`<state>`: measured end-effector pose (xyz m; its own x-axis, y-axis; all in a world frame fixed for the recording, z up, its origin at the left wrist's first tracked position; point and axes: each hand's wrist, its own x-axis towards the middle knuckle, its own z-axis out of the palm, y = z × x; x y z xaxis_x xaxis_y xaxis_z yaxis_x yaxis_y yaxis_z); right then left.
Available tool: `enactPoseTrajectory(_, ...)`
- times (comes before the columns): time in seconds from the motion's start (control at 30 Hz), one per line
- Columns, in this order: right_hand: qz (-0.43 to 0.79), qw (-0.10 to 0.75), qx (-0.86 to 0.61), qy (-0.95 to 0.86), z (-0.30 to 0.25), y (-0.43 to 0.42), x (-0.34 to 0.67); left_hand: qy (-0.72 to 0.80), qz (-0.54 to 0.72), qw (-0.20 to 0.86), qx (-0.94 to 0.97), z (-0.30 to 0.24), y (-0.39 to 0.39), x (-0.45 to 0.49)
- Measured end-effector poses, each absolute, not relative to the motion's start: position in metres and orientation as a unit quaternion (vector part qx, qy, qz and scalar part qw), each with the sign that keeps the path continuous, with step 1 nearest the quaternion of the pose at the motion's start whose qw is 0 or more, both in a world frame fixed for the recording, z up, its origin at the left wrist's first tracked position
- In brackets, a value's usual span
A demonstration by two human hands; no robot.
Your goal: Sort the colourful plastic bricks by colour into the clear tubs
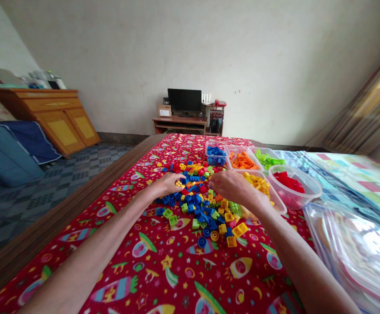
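A loose heap of toy building blocks (194, 208) in blue, yellow, green, red and orange lies on the red patterned cloth (163, 279). At the heap's left side, my left hand (168, 184) has its fingers curled around a yellow building block (178, 183). My right hand (227, 185) is closed over the right part of the heap, near the yellow-block container. Its fingertips are mostly hidden; a small bit of red and blue shows by them, and I cannot tell whether it is held.
Beyond and right of the heap stand clear containers of blue blocks (216, 151), orange blocks (243, 160), green blocks (268, 159), yellow blocks (258, 185) and red blocks (288, 182). Stacked clear lids (356, 248) lie at the right. A monitor (185, 100) stands against the far wall.
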<state>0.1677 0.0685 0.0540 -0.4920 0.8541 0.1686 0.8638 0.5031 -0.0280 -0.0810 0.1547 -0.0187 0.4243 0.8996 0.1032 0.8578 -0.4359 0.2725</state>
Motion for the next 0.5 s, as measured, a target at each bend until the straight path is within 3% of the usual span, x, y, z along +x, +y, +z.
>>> enactPoseTrajectory(0.37, 0.103, -0.01, -0.407, -0.907, 0.042, 0.06, 0.165, 0.469, 0.136, 0.088, 0.868, 0.002, 0.135, -0.069)
enactPoseTrajectory(0.5, 0.086, 0.026, -0.41, -0.908, 0.043, 0.06, 0.162, 0.396, 0.135, 0.062, 0.906, 0.012, 0.115, -0.056)
